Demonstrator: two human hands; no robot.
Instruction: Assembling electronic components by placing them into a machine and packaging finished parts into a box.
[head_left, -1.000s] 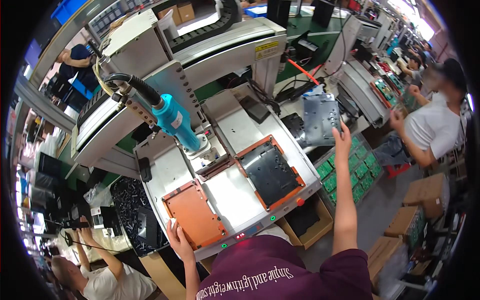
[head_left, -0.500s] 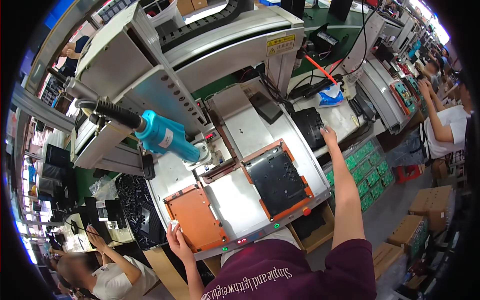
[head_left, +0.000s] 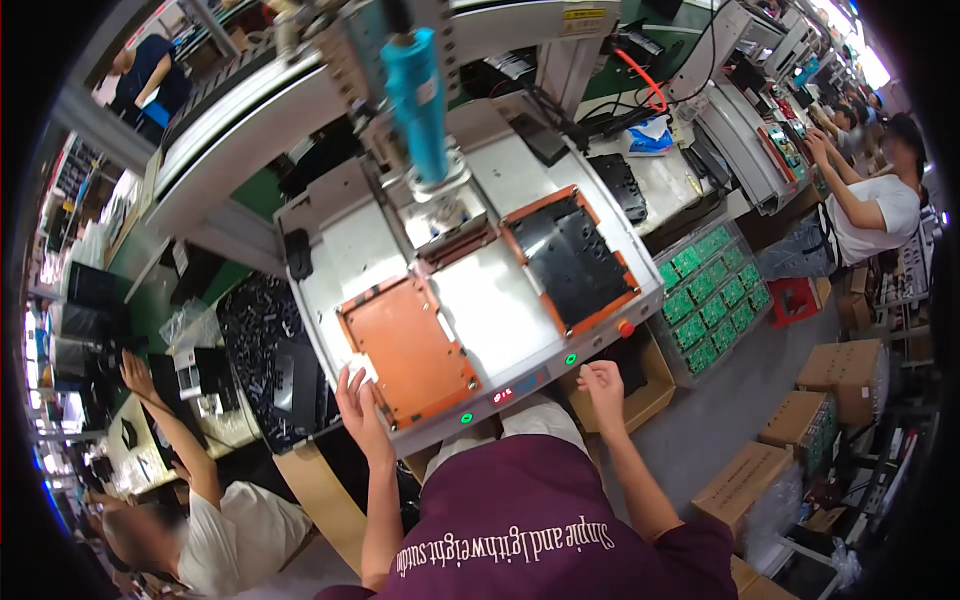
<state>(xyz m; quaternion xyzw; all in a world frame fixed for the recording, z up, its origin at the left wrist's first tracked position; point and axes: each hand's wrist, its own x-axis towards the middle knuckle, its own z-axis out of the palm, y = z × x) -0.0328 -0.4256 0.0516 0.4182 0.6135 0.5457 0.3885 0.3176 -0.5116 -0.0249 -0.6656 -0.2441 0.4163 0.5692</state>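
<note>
My left hand (head_left: 365, 412) is at the left edge of an orange fixture tray (head_left: 408, 350), its fingertips closed around a small white piece (head_left: 364, 367). This tray lies on the machine's metal bed (head_left: 482, 318) with no dark panel in it. My right hand (head_left: 606, 392) is off the front edge of the machine, near a green-lit button (head_left: 571, 359). Its fingers are curled together, and anything inside them is hidden. A second orange-framed tray holds a black panel (head_left: 572, 262) to the right. Behind the bed's middle stands a blue cylindrical tool head (head_left: 415, 105).
A red knob (head_left: 626, 328) sits at the front right corner, above an open carton (head_left: 650, 385). Green circuit boards (head_left: 712, 290) lie in a clear tray. A black molded part (head_left: 618, 188) rests on the right bench. Co-workers sit at left (head_left: 235, 530) and right (head_left: 880, 200).
My right hand has come back from the black part on the right bench to the machine's front edge. My left hand stays by the empty orange tray. The whole view has shifted.
</note>
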